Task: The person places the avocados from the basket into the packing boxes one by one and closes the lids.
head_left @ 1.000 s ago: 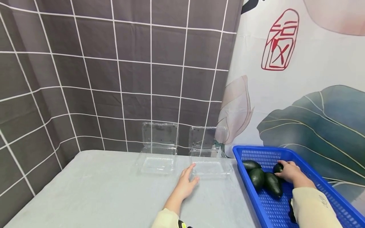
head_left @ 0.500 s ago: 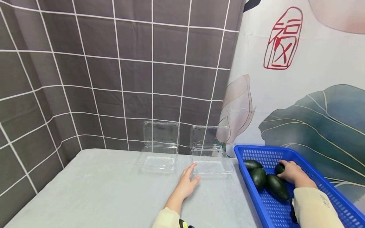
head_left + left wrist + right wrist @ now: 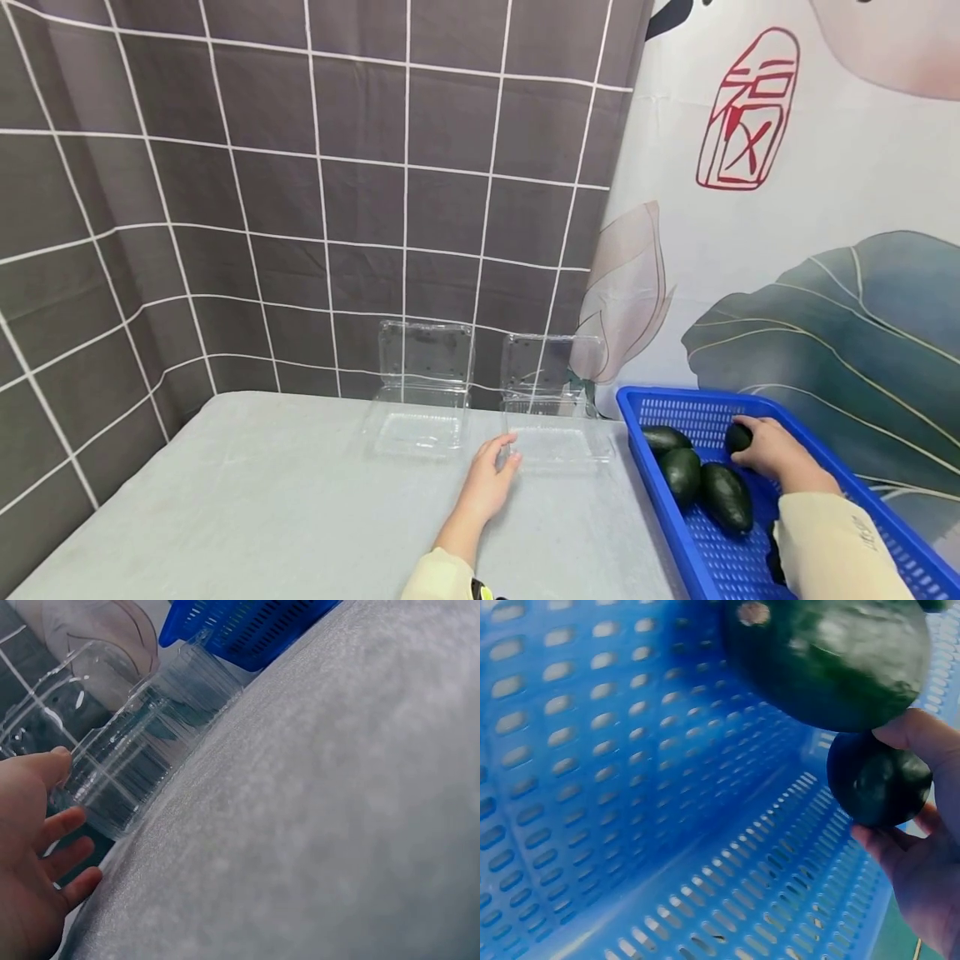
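Right hand (image 3: pixel 772 450) lay inside the blue basket (image 3: pixel 862 500) at the bench's right edge, fingers (image 3: pixel 907 847) curled around a small dark avocado (image 3: pixel 738 437) near the basket's far end. In the right wrist view that avocado (image 3: pixel 879 780) sat cupped against the palm, with a larger one (image 3: pixel 829 656) just above it. Three more avocados (image 3: pixel 701 479) lay in the basket to the left of the held fruit, close together; the nearest to the hand was long and tilted.

Left hand (image 3: pixel 487 483) rested on the grey bench (image 3: pixel 262 500), fingers (image 3: pixel 64 825) straight and slightly spread, holding nothing. Fingertips lay just beside the front left corner of the right clear clamshell box (image 3: pixel 555 433); contact could not be told. Its lid stood upright against the wall. A second clear clamshell box (image 3: pixel 417 425), also open, sat just left of it.
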The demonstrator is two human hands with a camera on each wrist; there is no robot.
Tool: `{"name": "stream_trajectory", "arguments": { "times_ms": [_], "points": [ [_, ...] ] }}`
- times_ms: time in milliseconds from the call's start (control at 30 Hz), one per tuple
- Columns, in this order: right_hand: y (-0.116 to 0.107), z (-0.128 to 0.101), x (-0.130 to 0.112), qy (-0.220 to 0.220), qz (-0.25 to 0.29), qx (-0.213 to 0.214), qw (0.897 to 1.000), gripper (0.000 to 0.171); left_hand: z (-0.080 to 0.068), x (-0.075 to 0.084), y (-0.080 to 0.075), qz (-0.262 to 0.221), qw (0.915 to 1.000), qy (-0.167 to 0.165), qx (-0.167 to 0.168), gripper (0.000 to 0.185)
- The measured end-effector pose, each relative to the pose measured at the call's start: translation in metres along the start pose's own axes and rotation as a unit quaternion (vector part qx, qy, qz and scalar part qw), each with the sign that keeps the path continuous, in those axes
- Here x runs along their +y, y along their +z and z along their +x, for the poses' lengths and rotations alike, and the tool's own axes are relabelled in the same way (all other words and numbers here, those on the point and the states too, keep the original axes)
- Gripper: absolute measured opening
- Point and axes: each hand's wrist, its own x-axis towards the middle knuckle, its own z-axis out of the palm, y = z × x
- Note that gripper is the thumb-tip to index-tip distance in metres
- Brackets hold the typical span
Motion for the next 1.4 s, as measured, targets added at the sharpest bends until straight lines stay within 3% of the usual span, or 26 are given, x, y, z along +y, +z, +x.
{"name": "stream_trajectory", "arguments": {
  "times_ms": [167, 300, 800, 1400],
  "points": [
    [-0.012, -0.001, -0.008, -0.024, 0.009, 0.025, 0.999, 0.067, 0.002, 0.0, -0.001, -0.007, 0.9985, 0.032, 0.044, 0.027],
    [-0.025, -0.001, -0.016, -0.023, 0.025, 0.032, 0.999, 0.069, 0.002, 0.001, -0.003, -0.017, 0.9975, 0.03, 0.062, 0.028],
    [-0.043, -0.001, -0.048, -0.035, 0.06, 0.06, 0.996, 0.07, 0.002, -0.001, -0.004, -0.047, 0.9961, -0.014, 0.073, 0.034],
    [-0.053, 0.002, -0.081, -0.057, 0.077, 0.078, 0.992, 0.072, 0.002, -0.003, -0.004, -0.054, 0.9964, -0.02, 0.063, 0.033]
  ]
}}
